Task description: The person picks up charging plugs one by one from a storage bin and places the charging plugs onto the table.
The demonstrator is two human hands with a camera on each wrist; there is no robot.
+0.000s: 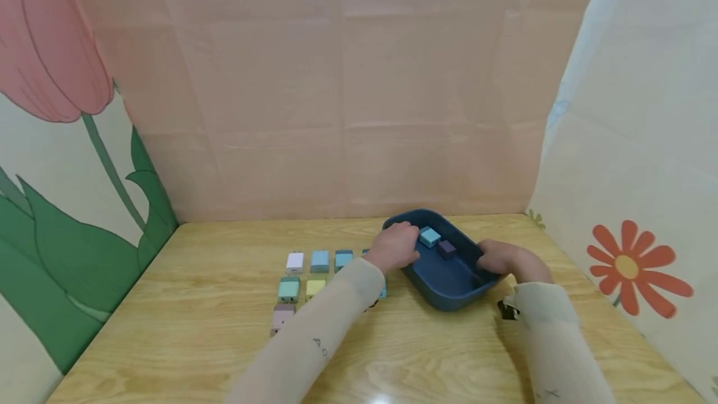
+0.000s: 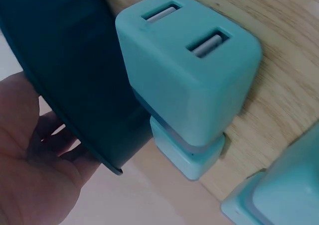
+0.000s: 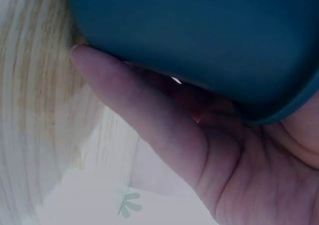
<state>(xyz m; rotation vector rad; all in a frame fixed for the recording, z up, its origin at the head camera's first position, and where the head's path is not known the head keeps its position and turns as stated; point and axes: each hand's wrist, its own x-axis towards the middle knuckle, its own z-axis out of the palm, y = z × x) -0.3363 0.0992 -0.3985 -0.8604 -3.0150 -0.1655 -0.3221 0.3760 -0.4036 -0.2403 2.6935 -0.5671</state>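
A dark blue rectangular bin (image 1: 447, 284) with rounded corners sits turned at an angle on the table's right half. My left hand (image 1: 394, 247) grips its left rim, and my right hand (image 1: 507, 259) holds the rim on the opposite side. Inside lie a light blue block (image 1: 429, 237) and a dark purple block (image 1: 446, 249). Close to my left hand, the left wrist view shows a teal USB charger (image 2: 187, 70) with two ports on top. In the right wrist view, a finger (image 3: 144, 105) lies along the bin's outer wall.
Left of the bin, small chargers stand in rows on the wooden table (image 1: 196, 304): white (image 1: 295, 262), blue (image 1: 320, 260), green (image 1: 288, 290), yellow (image 1: 315, 287) and mauve (image 1: 282, 315). My left sleeve hides part of them. Cloth panels (image 1: 348, 111) enclose the back and sides.
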